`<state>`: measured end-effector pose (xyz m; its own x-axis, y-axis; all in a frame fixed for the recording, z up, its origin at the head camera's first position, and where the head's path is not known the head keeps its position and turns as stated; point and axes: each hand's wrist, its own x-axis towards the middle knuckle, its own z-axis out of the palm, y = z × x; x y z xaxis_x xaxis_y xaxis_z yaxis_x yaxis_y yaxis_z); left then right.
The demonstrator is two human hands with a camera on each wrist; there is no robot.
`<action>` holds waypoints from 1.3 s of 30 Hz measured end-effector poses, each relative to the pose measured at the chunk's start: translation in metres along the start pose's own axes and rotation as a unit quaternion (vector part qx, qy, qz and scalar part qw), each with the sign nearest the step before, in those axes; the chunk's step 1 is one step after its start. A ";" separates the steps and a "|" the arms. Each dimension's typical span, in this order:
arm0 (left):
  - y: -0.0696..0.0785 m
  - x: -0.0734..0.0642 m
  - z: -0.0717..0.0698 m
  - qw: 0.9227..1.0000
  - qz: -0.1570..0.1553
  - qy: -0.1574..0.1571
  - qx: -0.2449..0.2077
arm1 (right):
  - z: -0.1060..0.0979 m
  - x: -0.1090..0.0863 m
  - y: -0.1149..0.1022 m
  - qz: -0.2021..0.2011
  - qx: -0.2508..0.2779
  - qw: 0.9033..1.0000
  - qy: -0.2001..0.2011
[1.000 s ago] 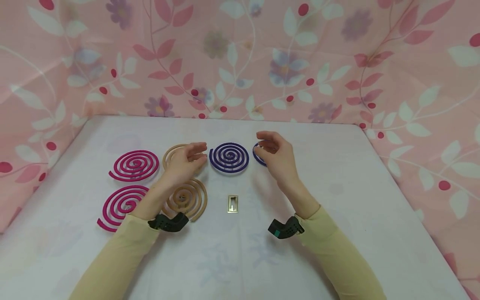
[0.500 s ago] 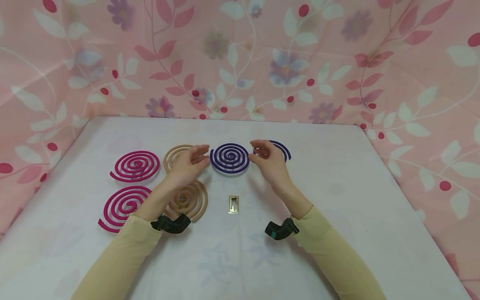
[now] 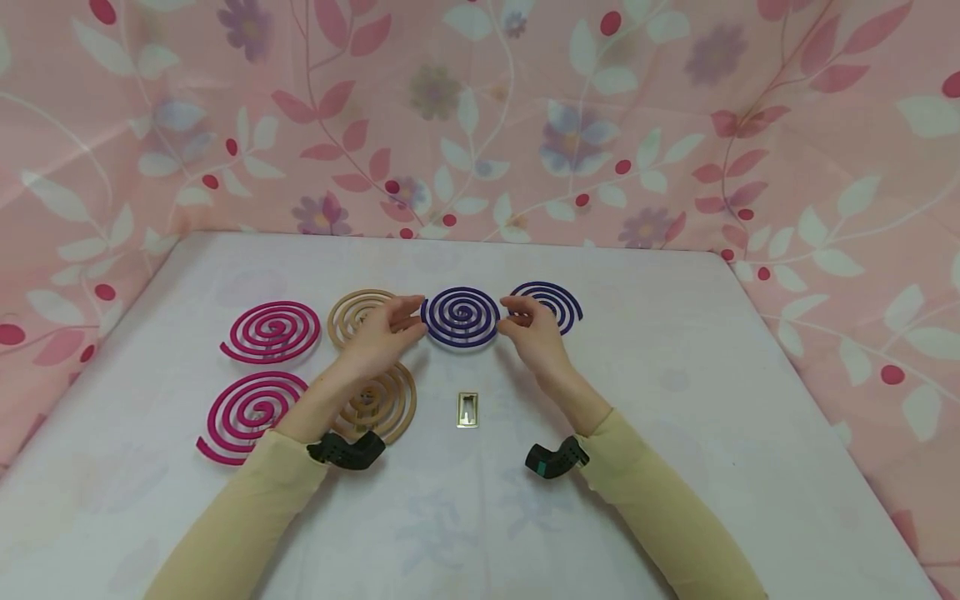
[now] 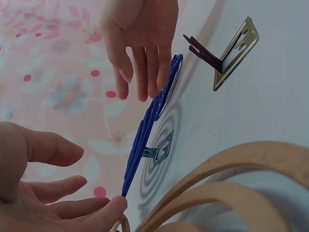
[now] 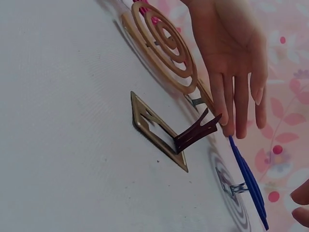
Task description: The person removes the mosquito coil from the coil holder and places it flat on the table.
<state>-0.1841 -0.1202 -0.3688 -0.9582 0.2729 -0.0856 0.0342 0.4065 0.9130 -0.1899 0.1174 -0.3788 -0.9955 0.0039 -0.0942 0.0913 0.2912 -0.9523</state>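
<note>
A dark blue mosquito coil [image 3: 462, 313] lies level on a small metal stand [image 4: 150, 152], raised a little over the white table. My left hand [image 3: 379, 335] is at its left edge, with a fingertip right at the rim in the left wrist view. My right hand [image 3: 538, 340] is at the opposite edge, its extended fingertips close by the coil. Neither hand curls round it. Behind the right hand is a second blue coil [image 3: 567, 304], partly covered. A bare metal coil stand [image 3: 461, 410], its forked prong bent up, sits in front of the middle coil.
Two tan coils [image 3: 408, 400] lie left of centre, partly hidden by my left hand and arm. Farther left are two magenta coils [image 3: 273, 327], the nearer partly behind the left forearm. A pink floral cloth [image 3: 480, 125] hangs behind the white table [image 3: 675, 458].
My right hand has moved left from the right blue coil to the middle one's edge, uncovering more of the right coil. My left hand has shifted slightly right to the middle coil.
</note>
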 end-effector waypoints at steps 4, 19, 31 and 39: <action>0.001 0.000 0.001 1.000 -0.010 -0.005 0.010 | 0.004 0.002 0.006 0.009 0.001 1.000 -0.001; 0.001 0.000 0.004 0.999 -0.022 -0.022 0.033 | 0.007 0.004 0.013 0.021 -0.002 1.000 -0.010; 0.000 0.000 0.007 0.999 -0.030 -0.021 0.035 | 0.007 0.005 0.017 0.030 0.034 0.999 -0.013; -0.001 0.001 0.006 0.999 -0.034 -0.023 0.023 | 0.006 0.005 0.015 0.032 0.079 0.996 -0.025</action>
<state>-0.1829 -0.1151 -0.3723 -0.9446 0.2828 -0.1666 -0.0171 0.4645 0.8854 -0.1930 0.1161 -0.3957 -0.9856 -0.0309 -0.1662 0.1606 0.1373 -0.9774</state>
